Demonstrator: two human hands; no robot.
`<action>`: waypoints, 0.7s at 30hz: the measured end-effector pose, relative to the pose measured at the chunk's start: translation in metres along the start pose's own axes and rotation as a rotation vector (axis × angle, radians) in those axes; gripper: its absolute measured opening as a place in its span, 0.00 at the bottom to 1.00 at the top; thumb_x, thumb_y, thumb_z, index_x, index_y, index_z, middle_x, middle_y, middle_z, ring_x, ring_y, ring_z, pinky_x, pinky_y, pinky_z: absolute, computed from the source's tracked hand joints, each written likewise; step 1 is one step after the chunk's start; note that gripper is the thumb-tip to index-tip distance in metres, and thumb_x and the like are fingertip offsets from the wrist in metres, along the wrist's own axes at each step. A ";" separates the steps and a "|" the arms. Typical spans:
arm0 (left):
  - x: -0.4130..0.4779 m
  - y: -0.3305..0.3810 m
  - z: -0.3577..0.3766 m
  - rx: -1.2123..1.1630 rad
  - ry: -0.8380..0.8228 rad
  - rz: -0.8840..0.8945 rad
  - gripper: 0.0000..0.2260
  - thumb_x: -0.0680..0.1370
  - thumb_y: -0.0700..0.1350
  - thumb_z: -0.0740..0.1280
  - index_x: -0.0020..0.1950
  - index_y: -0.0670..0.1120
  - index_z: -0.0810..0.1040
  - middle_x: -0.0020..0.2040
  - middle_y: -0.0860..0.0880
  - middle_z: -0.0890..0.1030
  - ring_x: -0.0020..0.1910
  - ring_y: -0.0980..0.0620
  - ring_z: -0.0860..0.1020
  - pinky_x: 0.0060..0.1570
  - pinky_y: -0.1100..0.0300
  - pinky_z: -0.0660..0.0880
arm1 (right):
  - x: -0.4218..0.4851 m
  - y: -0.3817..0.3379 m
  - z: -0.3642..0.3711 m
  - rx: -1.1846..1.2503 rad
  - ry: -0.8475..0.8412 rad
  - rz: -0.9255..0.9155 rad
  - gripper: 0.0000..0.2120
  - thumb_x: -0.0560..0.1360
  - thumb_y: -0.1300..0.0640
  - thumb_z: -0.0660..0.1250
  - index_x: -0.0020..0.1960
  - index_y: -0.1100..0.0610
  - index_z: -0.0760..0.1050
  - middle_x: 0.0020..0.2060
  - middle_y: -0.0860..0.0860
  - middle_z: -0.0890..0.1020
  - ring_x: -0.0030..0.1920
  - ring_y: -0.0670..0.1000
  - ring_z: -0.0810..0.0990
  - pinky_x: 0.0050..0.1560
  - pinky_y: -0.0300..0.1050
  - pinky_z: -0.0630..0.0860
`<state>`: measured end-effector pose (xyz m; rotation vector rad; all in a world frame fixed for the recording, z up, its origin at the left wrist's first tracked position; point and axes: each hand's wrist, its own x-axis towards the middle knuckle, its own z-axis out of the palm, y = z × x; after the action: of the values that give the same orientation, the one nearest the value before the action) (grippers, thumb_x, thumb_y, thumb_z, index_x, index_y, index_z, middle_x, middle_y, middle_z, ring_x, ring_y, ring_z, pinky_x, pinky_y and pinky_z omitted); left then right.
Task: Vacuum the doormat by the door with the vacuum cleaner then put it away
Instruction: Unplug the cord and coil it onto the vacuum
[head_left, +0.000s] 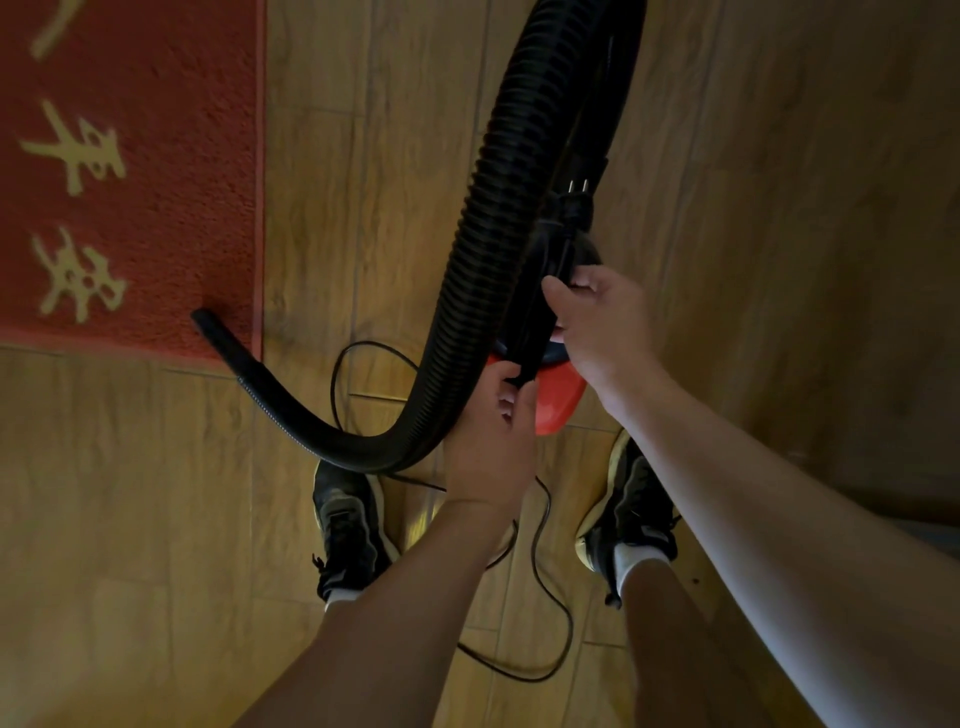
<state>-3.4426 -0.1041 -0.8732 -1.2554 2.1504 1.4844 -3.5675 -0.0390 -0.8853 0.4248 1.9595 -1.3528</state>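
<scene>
Standing on a brown wood-plank floor (130, 519), a person looks straight down at a small red-bodied vacuum cleaner (561, 400) that sits just beyond the feet. The right hand (605, 322) is clenched over the cleaner's black top, its fingers (563, 288) curled round it and round the dark strands that run along it. The left hand (491, 452), nearer, pinches the near end of those strands, which look like a gathered black power cord (527, 358), between the thumb and the fingers (511, 397). A black plug (574, 197) with two bare metal pins sits at the far end of the bundle, pins pointing away. More of the cord lies in loose loops on the floor between and behind the two black trainers (348, 525), which have pale soles and are worn with white socks.

A thick black ribbed hose (488, 234) comes in from the far edge, sweeps down the left side of the cleaner, bends just beyond the left trainer and runs off to the left. It ends in a smooth black nozzle (218, 332) whose tip lies on the near right corner of a red pile doormat (171, 182). The doormat fills the far left and carries yellow brush-style Chinese characters (75, 150), seen sideways. Two show whole and a third is cut off at the far edge. They cannot be read with certainty.
</scene>
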 end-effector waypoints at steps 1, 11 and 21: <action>-0.001 -0.001 0.000 -0.001 -0.003 0.008 0.07 0.82 0.47 0.68 0.60 0.49 0.79 0.46 0.56 0.81 0.46 0.62 0.79 0.44 0.73 0.74 | 0.000 0.002 0.001 -0.005 -0.004 -0.002 0.10 0.81 0.55 0.66 0.51 0.61 0.82 0.43 0.55 0.87 0.46 0.53 0.87 0.52 0.58 0.83; -0.027 -0.012 -0.017 0.042 -0.009 0.204 0.10 0.81 0.48 0.69 0.62 0.50 0.78 0.55 0.56 0.80 0.55 0.59 0.80 0.57 0.57 0.79 | 0.006 0.005 0.002 -0.023 -0.027 -0.017 0.15 0.80 0.53 0.66 0.45 0.65 0.80 0.42 0.65 0.84 0.44 0.66 0.85 0.48 0.69 0.80; -0.047 0.026 -0.051 -0.011 0.024 0.304 0.11 0.80 0.50 0.70 0.61 0.56 0.78 0.53 0.64 0.81 0.56 0.60 0.81 0.57 0.57 0.80 | 0.001 -0.001 0.005 -0.015 0.000 0.013 0.15 0.79 0.54 0.66 0.46 0.67 0.79 0.43 0.67 0.83 0.45 0.67 0.84 0.47 0.70 0.80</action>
<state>-3.4204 -0.1206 -0.8042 -0.9861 2.4380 1.6001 -3.5668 -0.0445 -0.8866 0.4298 1.9628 -1.3288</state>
